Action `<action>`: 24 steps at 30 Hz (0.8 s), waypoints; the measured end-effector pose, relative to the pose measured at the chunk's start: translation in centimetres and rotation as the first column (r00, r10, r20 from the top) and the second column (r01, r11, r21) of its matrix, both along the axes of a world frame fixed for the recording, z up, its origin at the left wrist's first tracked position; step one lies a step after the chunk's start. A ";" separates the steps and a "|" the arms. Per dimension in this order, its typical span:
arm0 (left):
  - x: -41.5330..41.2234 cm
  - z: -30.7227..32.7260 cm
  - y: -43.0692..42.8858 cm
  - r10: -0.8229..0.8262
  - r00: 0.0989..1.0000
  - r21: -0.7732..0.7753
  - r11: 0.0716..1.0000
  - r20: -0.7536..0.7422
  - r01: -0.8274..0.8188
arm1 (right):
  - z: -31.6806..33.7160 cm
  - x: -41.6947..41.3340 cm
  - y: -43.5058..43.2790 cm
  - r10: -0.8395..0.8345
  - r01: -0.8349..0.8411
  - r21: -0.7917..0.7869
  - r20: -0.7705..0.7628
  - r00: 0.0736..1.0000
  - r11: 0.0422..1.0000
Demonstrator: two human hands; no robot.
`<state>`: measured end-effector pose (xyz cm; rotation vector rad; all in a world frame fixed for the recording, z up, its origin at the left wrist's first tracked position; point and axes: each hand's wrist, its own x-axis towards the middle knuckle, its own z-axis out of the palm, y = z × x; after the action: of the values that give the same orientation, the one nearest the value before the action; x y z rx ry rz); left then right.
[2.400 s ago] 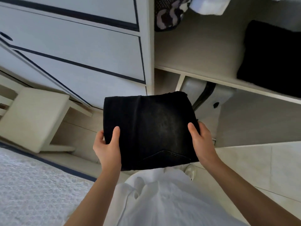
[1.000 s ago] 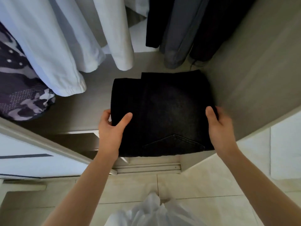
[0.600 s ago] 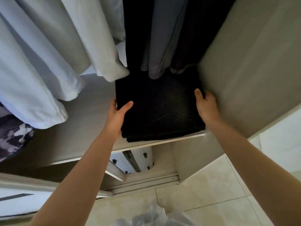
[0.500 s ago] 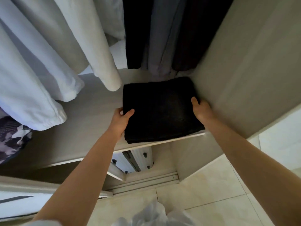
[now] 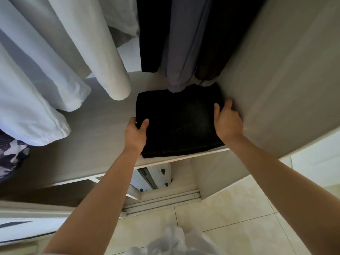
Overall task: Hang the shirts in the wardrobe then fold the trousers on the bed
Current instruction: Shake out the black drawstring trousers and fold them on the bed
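Note:
Folded black trousers (image 5: 176,122) lie flat on the wardrobe shelf (image 5: 95,133), pushed against the right side wall. My left hand (image 5: 136,134) grips their left edge, thumb on top. At the right edge my right hand (image 5: 227,121) holds them between thumb and fingers, next to the wall. White shirts (image 5: 55,67) hang above the shelf on the left. Dark and grey garments (image 5: 180,43) hang above the trousers and brush their far edge.
The wardrobe's right side wall (image 5: 276,80) stands close beside my right hand. A patterned garment (image 5: 11,159) hangs at far left. Below the shelf are a lower compartment with a white object (image 5: 156,175), the door track (image 5: 165,199) and the tiled floor (image 5: 230,218).
I carried the folded trousers from in front of the drawers into the wardrobe and set them down on the shelf by the right wall. Both hands still hold their edges.

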<state>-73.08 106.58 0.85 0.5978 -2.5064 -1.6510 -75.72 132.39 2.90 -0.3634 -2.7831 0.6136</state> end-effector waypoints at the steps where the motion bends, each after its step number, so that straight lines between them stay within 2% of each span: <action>1: 0.2 -0.3 0.1 -0.008 1.000 -0.037 0.999 -0.002 0.008 | -0.5 0.2 0.0 0.010 -0.009 0.037 -0.020 1.000 0.999; 3: 0.6 -0.9 0.2 -0.004 1.000 -0.066 0.998 -0.005 0.003 | -1.0 0.6 0.1 0.027 -0.025 0.050 -0.041 0.999 0.998; 5: 1.1 -1.0 0.3 0.032 0.999 -0.036 0.999 -0.003 -0.032 | -0.9 1.0 0.4 0.059 -0.056 0.054 -0.069 0.996 0.997; 8: 2.1 -0.9 0.7 0.065 0.998 0.030 0.998 -0.018 -0.064 | -0.8 1.9 0.8 0.140 -0.121 0.145 -0.128 0.982 0.982; 11: 3.8 -1.0 1.2 0.077 0.996 0.037 0.996 -0.036 -0.075 | -1.2 3.0 1.0 0.208 -0.181 0.183 -0.143 0.968 0.966; 19: 7.9 -0.8 1.4 0.061 0.996 -0.139 0.988 -0.065 -0.069 | -1.1 5.2 0.4 0.336 -0.302 0.246 -0.107 0.936 0.921; 24: 11.2 -1.1 2.5 0.127 0.989 -0.220 0.965 -0.075 -0.140 | -1.1 7.1 -0.8 0.472 -0.432 0.255 -0.125 0.873 0.865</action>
<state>-61.87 109.03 -0.20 0.6642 -2.5007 -1.2968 -68.57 131.56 1.83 0.3935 -2.7210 0.3979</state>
